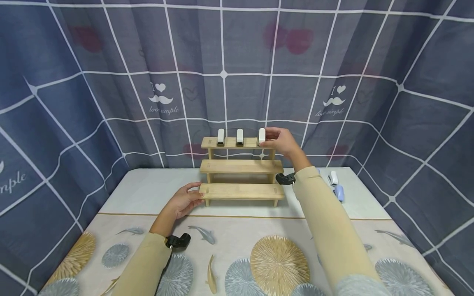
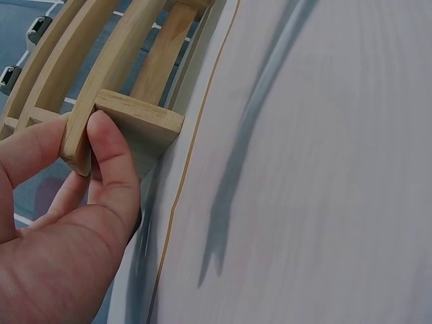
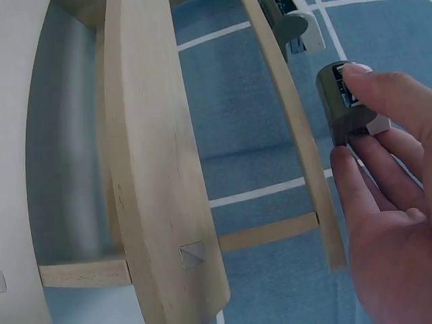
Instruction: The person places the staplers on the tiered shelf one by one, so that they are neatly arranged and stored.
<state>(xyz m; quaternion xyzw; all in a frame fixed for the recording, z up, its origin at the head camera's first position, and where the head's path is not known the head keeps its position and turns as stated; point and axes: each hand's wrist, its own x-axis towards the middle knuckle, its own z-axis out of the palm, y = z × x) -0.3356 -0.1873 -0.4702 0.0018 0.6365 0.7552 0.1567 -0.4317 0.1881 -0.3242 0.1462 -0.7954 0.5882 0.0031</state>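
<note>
A three-tier wooden rack point(image 1: 241, 166) stands on the table in the head view. At the right end of its top shelf, my right hand point(image 1: 283, 142) holds a small white stapler point(image 1: 261, 135) between thumb and fingers; its dark end point(image 3: 332, 101) shows in the right wrist view. Two more white staplers, one at the left point(image 1: 221, 136) and one mid-shelf point(image 1: 240, 136), stand on the same shelf. My left hand point(image 1: 184, 201) pinches the left end of the lowest shelf point(image 2: 79, 138), its thumb on the board's edge in the left wrist view.
On the table right of the rack, partly behind my right sleeve, lie a white stapler point(image 1: 333, 177) and a light blue stapler point(image 1: 338, 193). A patterned cloth point(image 1: 237, 234) covers the front of the table. Checked curtains point(image 1: 192, 94) close off the back and both sides.
</note>
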